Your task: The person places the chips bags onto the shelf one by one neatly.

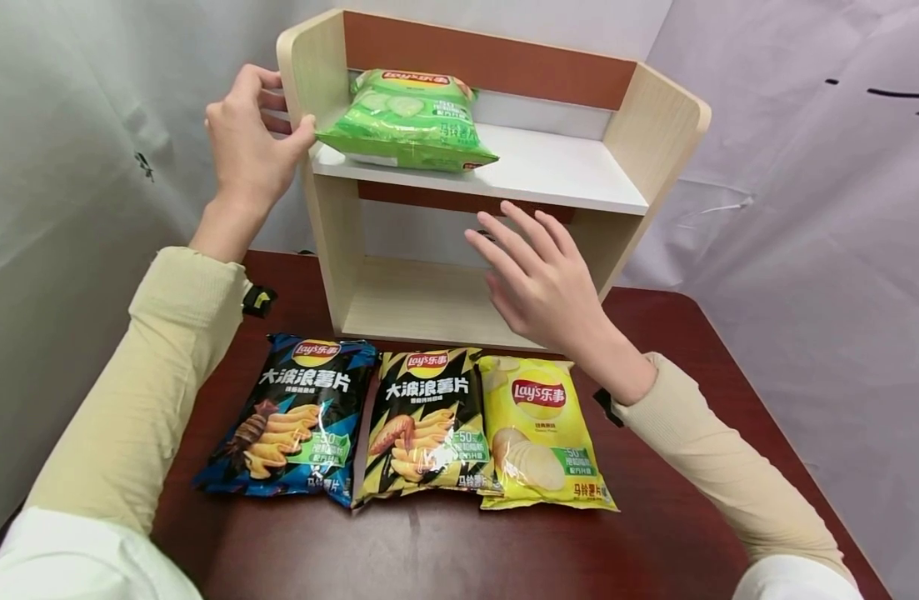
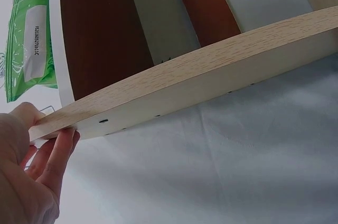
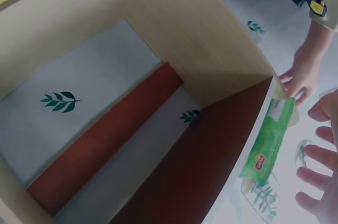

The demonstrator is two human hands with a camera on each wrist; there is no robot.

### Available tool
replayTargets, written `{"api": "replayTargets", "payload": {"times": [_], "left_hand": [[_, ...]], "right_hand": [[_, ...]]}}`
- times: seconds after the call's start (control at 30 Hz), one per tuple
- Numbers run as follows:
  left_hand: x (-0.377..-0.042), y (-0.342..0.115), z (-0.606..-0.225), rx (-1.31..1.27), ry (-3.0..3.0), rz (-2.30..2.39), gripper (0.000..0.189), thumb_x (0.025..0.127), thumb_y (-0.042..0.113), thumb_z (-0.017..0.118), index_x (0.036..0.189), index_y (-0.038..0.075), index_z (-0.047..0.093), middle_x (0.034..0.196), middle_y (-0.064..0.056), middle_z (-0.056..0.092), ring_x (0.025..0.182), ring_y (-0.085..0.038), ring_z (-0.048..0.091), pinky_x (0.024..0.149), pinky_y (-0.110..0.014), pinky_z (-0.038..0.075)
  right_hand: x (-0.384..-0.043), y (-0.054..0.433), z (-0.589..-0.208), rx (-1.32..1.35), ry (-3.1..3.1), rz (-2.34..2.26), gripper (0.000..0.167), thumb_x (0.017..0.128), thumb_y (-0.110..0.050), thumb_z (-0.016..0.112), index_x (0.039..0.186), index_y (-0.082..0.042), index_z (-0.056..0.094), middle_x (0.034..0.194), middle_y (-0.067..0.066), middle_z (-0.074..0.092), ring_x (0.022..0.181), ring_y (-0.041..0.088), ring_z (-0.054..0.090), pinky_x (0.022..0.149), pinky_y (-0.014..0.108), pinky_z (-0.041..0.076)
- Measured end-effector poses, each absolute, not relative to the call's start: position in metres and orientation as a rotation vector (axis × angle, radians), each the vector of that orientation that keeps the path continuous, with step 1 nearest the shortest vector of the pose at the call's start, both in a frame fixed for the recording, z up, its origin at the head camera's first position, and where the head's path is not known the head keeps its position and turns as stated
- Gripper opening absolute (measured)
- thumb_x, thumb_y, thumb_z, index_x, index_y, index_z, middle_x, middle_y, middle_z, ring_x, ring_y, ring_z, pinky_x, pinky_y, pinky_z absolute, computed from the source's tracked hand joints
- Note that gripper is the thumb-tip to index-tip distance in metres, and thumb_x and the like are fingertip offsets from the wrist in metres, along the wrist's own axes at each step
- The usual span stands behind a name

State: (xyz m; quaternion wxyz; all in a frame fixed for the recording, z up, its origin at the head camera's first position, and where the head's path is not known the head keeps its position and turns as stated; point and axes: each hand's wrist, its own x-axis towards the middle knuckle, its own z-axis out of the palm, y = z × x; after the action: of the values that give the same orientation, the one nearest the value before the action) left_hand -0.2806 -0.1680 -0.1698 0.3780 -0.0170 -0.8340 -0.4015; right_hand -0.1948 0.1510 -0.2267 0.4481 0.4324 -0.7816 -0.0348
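My left hand [image 1: 252,142] grips the left side panel [image 2: 211,63] of a small wooden shelf, thumb on the inner side and fingers on the outer face. Right beside that thumb, a green Lay's potato chip bag [image 1: 410,121] lies on the white upper board [image 1: 549,171]. The left wrist view catches only an end of this bag. My right hand [image 1: 537,279] hovers in front of the shelf's lower compartment with fingers spread, holding nothing. In the right wrist view its fingers [image 3: 317,176] appear at the right edge, apart from the green bag.
On the dark red table [image 1: 414,558], in front of the shelf, lie a blue chip bag [image 1: 290,417], a black-and-gold chip bag [image 1: 427,425] and a yellow chip bag [image 1: 543,433] side by side. Pale curtains [image 1: 819,192] hang around the table.
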Motion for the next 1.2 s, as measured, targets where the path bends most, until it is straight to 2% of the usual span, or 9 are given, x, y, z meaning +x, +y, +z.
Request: {"api": "replayTargets", "payload": {"times": [0.37, 0.53, 0.67, 0.83, 0.93, 1.07, 1.2], "left_hand": [[-0.281, -0.168, -0.17, -0.049, -2.129, -1.022, 0.035, 0.085, 0.029, 0.063, 0.117, 0.015, 0.06, 0.112, -0.008, 0.072, 0.07, 0.015, 0.053, 0.08, -0.016, 0.055], [-0.279, -0.168, -0.17, -0.047, -2.154, -0.988, 0.037, 0.086, 0.03, 0.062, 0.118, 0.014, 0.059, 0.113, -0.007, 0.071, 0.081, 0.0, 0.065, 0.082, -0.019, 0.056], [-0.279, -0.167, -0.169, -0.055, -2.185, -0.958, 0.038, 0.086, 0.03, 0.061, 0.119, 0.012, 0.057, 0.115, -0.007, 0.071, 0.089, -0.01, 0.068, 0.083, -0.02, 0.056], [-0.28, -0.165, -0.167, -0.067, -2.189, -0.955, 0.037, 0.086, 0.029, 0.06, 0.119, 0.011, 0.056, 0.115, -0.007, 0.071, 0.089, -0.011, 0.068, 0.083, -0.02, 0.056], [-0.28, -0.166, -0.168, -0.071, -2.183, -0.964, 0.037, 0.086, 0.028, 0.061, 0.118, 0.011, 0.056, 0.114, -0.007, 0.071, 0.084, -0.006, 0.066, 0.083, -0.021, 0.056], [-0.28, -0.167, -0.168, -0.07, -2.176, -0.979, 0.036, 0.086, 0.028, 0.061, 0.118, 0.012, 0.057, 0.113, -0.008, 0.071, 0.077, 0.003, 0.061, 0.082, -0.021, 0.056], [-0.28, -0.169, -0.168, -0.061, -2.182, -0.973, 0.036, 0.086, 0.029, 0.061, 0.118, 0.013, 0.056, 0.114, -0.007, 0.071, 0.079, 0.001, 0.062, 0.082, -0.019, 0.056]], "right_hand": [[-0.175, 0.17, -0.245, 1.088, -1.966, -0.105, 0.054, 0.086, -0.016, 0.06, 0.138, -0.007, 0.05, 0.139, 0.013, 0.055, 0.133, 0.033, 0.045, 0.105, 0.049, 0.041], [-0.168, 0.18, -0.255, 1.103, -1.993, -0.07, 0.046, 0.091, -0.019, 0.052, 0.135, -0.006, 0.054, 0.138, 0.014, 0.056, 0.131, 0.033, 0.048, 0.099, 0.046, 0.047], [-0.165, 0.189, -0.263, 1.126, -2.002, -0.022, 0.044, 0.094, -0.019, 0.047, 0.134, -0.004, 0.054, 0.137, 0.017, 0.056, 0.126, 0.034, 0.053, 0.096, 0.046, 0.05], [-0.164, 0.198, -0.274, 1.14, -2.019, -0.002, 0.044, 0.092, -0.017, 0.048, 0.134, -0.003, 0.054, 0.137, 0.017, 0.056, 0.12, 0.033, 0.056, 0.088, 0.045, 0.054], [-0.161, 0.203, -0.281, 1.148, -2.037, -0.003, 0.046, 0.089, -0.015, 0.05, 0.133, -0.003, 0.054, 0.137, 0.017, 0.056, 0.119, 0.033, 0.057, 0.087, 0.045, 0.055], [-0.155, 0.208, -0.289, 1.142, -2.082, -0.029, 0.046, 0.09, -0.017, 0.046, 0.134, -0.002, 0.053, 0.138, 0.017, 0.055, 0.118, 0.033, 0.058, 0.088, 0.043, 0.055], [-0.151, 0.214, -0.296, 1.14, -2.099, -0.034, 0.045, 0.094, -0.021, 0.042, 0.133, -0.002, 0.054, 0.137, 0.017, 0.056, 0.115, 0.032, 0.059, 0.084, 0.042, 0.056]]}}
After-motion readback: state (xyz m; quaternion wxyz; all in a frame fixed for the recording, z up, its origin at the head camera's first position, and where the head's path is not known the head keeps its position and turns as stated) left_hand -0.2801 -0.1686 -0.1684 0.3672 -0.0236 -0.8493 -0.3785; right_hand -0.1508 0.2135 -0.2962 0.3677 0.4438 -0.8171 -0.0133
